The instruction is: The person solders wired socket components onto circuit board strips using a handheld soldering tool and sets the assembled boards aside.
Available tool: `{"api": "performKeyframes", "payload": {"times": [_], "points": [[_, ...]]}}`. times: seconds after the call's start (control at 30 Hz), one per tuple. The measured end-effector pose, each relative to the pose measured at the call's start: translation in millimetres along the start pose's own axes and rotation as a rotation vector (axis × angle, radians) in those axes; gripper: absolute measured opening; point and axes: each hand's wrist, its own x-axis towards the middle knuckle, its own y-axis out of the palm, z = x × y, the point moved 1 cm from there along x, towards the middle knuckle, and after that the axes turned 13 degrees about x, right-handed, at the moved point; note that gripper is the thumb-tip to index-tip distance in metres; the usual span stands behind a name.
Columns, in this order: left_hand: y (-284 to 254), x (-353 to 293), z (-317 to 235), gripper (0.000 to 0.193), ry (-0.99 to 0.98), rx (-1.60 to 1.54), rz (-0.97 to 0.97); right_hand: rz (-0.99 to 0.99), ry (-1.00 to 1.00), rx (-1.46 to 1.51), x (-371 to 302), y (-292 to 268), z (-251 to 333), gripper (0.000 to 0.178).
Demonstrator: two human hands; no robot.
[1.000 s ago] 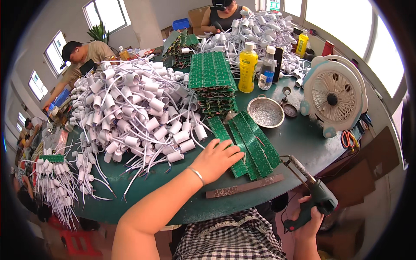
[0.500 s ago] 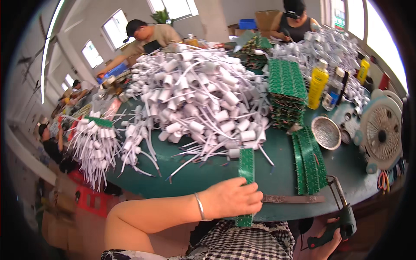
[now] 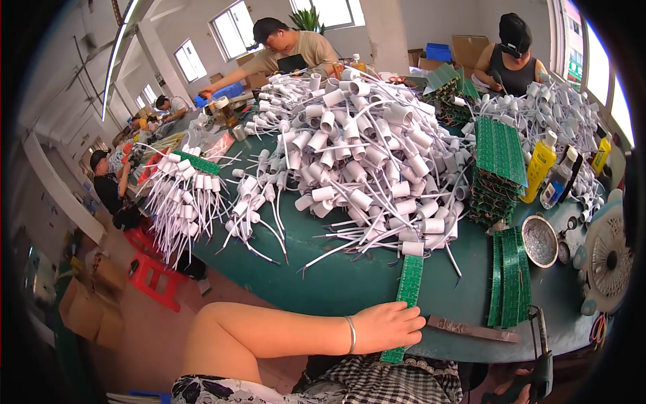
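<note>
My left hand [image 3: 390, 327] grips a long green circuit board strip [image 3: 410, 279] at the table's near edge, fingers closed over its lower half. The strip's far end touches or lies just beneath a white lamp socket [image 3: 412, 248] at the front of a big heap of white lamp sockets with wires [image 3: 377, 148]. At the lower right, my right hand [image 3: 515, 389] is closed round the handle of a dark green pistol-shaped soldering gun [image 3: 540, 374], its long metal tip pointing up. The picture's lower edge cuts off part of that hand.
Right of the strip lie a flat brown bar [image 3: 474, 330], several green board strips [image 3: 509, 276], a tall board stack [image 3: 499, 161], a metal bowl [image 3: 540, 240], yellow bottle [image 3: 538, 167] and fan [image 3: 605, 259]. A wired board bundle [image 3: 185, 202] sits left. Two people work across the table.
The whole view has swung, so the table's things sit farther right and lower. The board strip now slants slightly. Both hands keep hold of the same things; the right one shows less.
</note>
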Motion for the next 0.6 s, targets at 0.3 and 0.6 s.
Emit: {"api": "performKeyframes", "payload": {"times": [0.3,0.6], "points": [[-15,29,22,0.053,-0.09,-0.582,0.032,0.287,0.093,0.272,7,-7,5,0.044],[4,63,8,0.031,-0.214,-0.152,-0.132,0.149,-0.198,0.093,-8,8,-3,0.044]]}}
